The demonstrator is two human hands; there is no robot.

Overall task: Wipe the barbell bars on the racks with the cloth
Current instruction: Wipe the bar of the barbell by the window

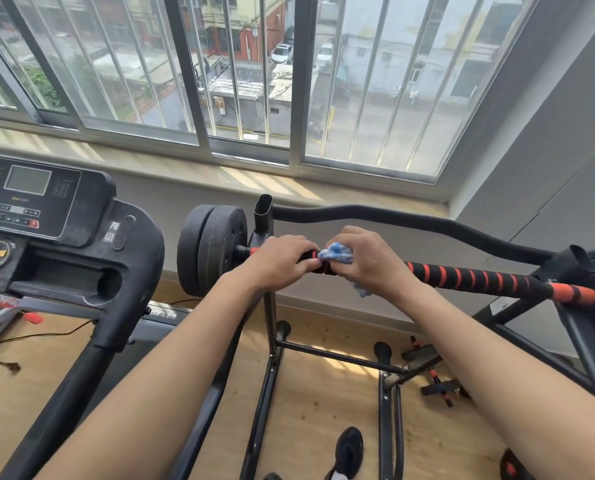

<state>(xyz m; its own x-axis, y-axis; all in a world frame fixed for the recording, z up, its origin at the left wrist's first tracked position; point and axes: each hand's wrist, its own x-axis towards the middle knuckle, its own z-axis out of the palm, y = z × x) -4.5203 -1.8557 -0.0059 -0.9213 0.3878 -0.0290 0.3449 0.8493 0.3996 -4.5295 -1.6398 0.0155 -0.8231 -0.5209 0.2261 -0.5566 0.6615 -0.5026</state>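
A dark shoe [348, 451] stands on the wooden floor [310, 410] at the bottom edge of the view, between the black legs of the rack [272, 344], with open floor on either side of it. Just right of the rack's base lie two small black-and-red bars [434, 379], near the wall. Above, the barbell bar [479, 277], wrapped in black and red, lies across the rack, running from the left upright to the right one. The left hand [277, 263] grips the bar close to the left upright, fingers curled over the top. Just beside it and nearly touching, the right hand [368, 263] clamps a blue and white cloth [337, 254] around the bar, a corner of the cloth hanging below the palm. The long stretch of bar to the right of the hands is free up to the right upright. Two black weight plates [213, 249] sit on the bar's left end, near the treadmill [64, 230], whose handle stands close to them. Beyond, a curved black bar [410, 220] runs along the windowsill [185, 168] under the barred window [247, 74].
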